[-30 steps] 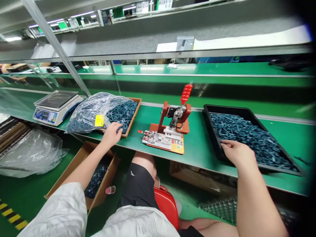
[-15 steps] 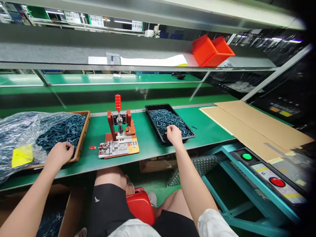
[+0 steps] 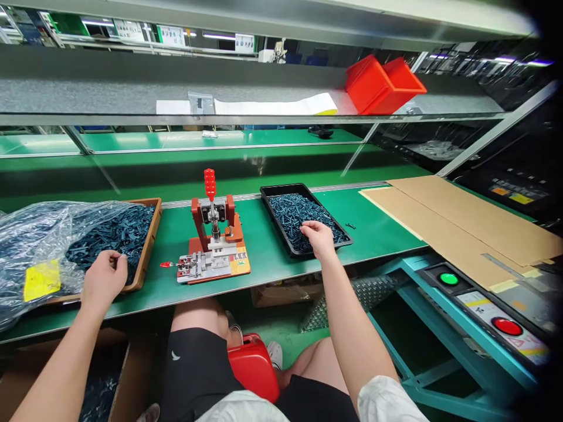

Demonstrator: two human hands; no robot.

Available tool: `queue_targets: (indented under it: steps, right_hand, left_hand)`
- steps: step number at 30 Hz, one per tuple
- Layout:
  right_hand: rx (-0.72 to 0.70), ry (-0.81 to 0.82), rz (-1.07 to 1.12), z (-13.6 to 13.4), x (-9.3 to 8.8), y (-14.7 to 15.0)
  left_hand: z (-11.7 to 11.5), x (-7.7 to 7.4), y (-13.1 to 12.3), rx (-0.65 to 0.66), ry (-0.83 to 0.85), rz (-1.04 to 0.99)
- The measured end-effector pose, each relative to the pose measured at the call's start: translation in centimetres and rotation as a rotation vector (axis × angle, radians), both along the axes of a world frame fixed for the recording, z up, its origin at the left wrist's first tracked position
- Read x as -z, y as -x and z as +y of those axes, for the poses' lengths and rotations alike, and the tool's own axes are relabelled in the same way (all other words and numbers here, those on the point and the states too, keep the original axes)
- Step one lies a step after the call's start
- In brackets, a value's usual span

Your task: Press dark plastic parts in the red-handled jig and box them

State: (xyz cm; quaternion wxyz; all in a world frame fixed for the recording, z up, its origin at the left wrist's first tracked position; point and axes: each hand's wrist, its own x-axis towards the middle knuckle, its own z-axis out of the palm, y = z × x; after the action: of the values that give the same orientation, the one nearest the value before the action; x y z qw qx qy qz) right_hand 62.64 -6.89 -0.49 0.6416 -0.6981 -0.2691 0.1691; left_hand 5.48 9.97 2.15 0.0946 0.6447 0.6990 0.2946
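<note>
My left hand is over the front right part of a brown tray heaped with small dark blue plastic parts. Its thumb and fingers are curled together, and whatever lies between them is too small to make out. At the black tray, my right hand touches or hovers just above a pile of small dark blue pieces, fingertips pinched. What that pinch holds does not show. Between the trays stands a toggle clamp fixture with its red handle upright.
Clear plastic wrap with a yellow label covers the brown tray's left side. One loose piece lies right of the black tray. Cardboard sheets and a panel with a green button are at right. A shelf holds red bins.
My left hand has turned slightly, its thumb and fingers showing more from above. My right hand has shifted a little over the pile. The whole view has moved slightly.
</note>
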Motion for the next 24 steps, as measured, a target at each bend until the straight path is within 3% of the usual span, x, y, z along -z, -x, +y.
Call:
queue_targets:
  steps: [5,8,11,14,19,24]
  right_hand:
    - [-0.029,-0.113,-0.052,-0.6,-0.8,1.8]
    - [-0.163,-0.163,-0.085,-0.9,-0.8,5.6]
    - [-0.319,-0.160,-0.101,-1.0,0.6,10.4]
    - [-0.395,-0.115,-0.058,-0.7,2.9,14.3]
    - [-0.413,-0.045,-0.172,-0.3,5.6,16.4]
    - [-0.428,-0.063,-0.278,-0.4,5.9,16.3]
  left_hand:
    - [0.6,0.1,0.6,-0.012,-0.055,-0.109]
    - [1.0,0.2,1.1,-0.042,-0.098,-0.209]
    - [0.2,-0.1,0.6,-0.020,-0.197,-0.420]
    - [-2.4,-0.9,-1.9,0.155,-0.240,-0.560]
    - [-6.9,-1.2,-8.3,0.505,0.079,-0.510]
    - [-6.2,-0.6,-13.6,0.665,0.101,-0.237]
